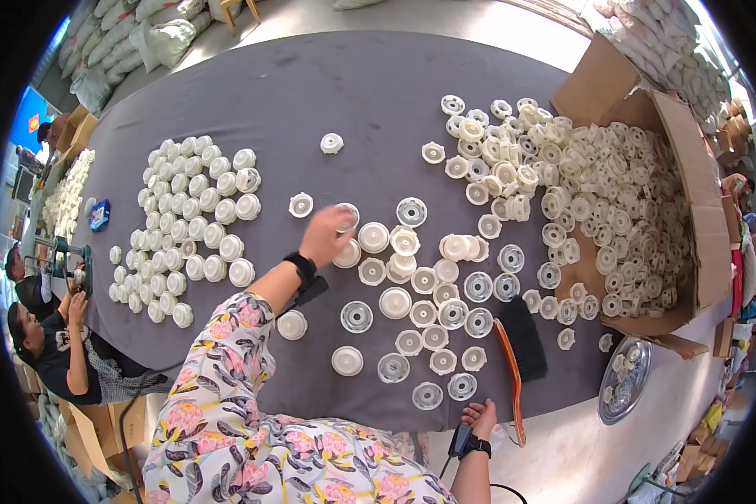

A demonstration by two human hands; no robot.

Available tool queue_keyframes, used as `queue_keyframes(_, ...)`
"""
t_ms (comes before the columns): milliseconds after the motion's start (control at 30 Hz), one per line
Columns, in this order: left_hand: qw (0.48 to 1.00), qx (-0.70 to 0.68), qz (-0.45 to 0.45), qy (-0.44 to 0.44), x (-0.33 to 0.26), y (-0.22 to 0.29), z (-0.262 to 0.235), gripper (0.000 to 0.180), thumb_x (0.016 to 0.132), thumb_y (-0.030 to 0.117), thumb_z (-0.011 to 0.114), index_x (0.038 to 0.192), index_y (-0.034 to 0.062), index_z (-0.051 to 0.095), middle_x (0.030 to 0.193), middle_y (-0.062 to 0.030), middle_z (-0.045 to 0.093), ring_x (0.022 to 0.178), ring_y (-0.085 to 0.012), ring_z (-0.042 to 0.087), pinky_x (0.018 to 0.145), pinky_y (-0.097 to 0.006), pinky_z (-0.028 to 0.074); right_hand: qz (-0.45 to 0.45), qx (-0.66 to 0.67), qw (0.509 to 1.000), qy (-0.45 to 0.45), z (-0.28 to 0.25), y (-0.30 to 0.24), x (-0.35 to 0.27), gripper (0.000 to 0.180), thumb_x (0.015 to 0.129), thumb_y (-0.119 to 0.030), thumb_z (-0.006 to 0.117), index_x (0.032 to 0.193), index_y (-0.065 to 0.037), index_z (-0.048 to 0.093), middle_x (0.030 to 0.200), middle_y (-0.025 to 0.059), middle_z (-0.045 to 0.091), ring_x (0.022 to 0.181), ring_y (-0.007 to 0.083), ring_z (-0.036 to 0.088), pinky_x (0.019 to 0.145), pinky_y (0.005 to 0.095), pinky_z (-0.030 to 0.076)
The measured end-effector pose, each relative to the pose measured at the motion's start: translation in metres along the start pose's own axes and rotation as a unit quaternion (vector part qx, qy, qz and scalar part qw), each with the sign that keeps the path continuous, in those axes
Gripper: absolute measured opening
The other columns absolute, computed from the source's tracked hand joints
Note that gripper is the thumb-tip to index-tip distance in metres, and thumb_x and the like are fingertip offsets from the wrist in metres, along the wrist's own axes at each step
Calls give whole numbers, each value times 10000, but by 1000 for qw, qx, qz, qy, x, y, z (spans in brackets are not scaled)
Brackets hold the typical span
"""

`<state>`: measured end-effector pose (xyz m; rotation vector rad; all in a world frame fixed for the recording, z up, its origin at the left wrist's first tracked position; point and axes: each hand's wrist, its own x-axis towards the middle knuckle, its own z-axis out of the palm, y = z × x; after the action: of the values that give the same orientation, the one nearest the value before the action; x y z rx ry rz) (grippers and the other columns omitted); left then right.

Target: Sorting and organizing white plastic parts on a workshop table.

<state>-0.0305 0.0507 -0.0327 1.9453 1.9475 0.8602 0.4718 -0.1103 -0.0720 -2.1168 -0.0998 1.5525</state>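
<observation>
My left hand (326, 235) reaches over the middle of the grey-covered table, its fingers closed at the edge of a round white plastic cap (347, 216). The hand partly hides that cap. Close by are a paler cap (301, 205) to the left and a white cap (373, 237) to the right. My right hand (479, 417) rests low at the table's near edge, fingers loosely curled and apart, with nothing visible in them. Above it lie loose ring-shaped caps (462, 386) and a black-bristled brush (522, 340) with an orange handle.
Stacked white caps (195, 202) stand in rows at left. On the right, a tipped cardboard box (706, 210) spills many white rings (622, 202) onto the table. A metal tray (626, 382) holds a few pieces. Two people (50, 344) work at the far left beside a hand press (63, 252).
</observation>
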Motion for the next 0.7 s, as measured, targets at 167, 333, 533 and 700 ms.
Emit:
queue_keyframes(167, 936, 296, -179, 60, -2, -76, -14, 497, 727, 177, 655, 1202, 130, 517, 1228, -169, 492, 1105, -339, 490, 931, -430, 400, 10, 2, 1000, 1, 2, -1, -2, 514, 855, -473, 410, 738, -2, 581, 589, 123, 614, 379, 197, 525, 341, 275, 393)
queue_keyframes(333, 964, 99, -245, -1, 31, -56, -23, 588, 709, 230, 677, 1258, 153, 481, 1174, -144, 516, 1052, -321, 510, 925, -396, 407, 11, 8, 1000, 11, 2, -2, 0, 513, 854, -470, 409, 728, -2, 580, 584, 122, 613, 378, 197, 524, 338, 269, 389)
queue_keyframes(533, 991, -26, -128, 3, 88, 25, 0, 563, 693, 277, 716, 1194, 97, 531, 1032, -138, 580, 994, -285, 534, 887, -367, 434, 33, 11, 999, 12, -1, -2, 1, 516, 854, -468, 400, 730, -2, 582, 587, 122, 616, 380, 198, 526, 340, 264, 395)
queue_keyframes(700, 951, -246, -174, -64, 112, 50, 28, 556, 691, 240, 748, 1166, 53, 527, 997, -112, 581, 928, -202, 573, 824, -318, 468, 37, -6, 999, 12, 6, -6, -8, 523, 849, -472, 400, 736, 4, 583, 596, 129, 620, 381, 198, 527, 341, 267, 392)
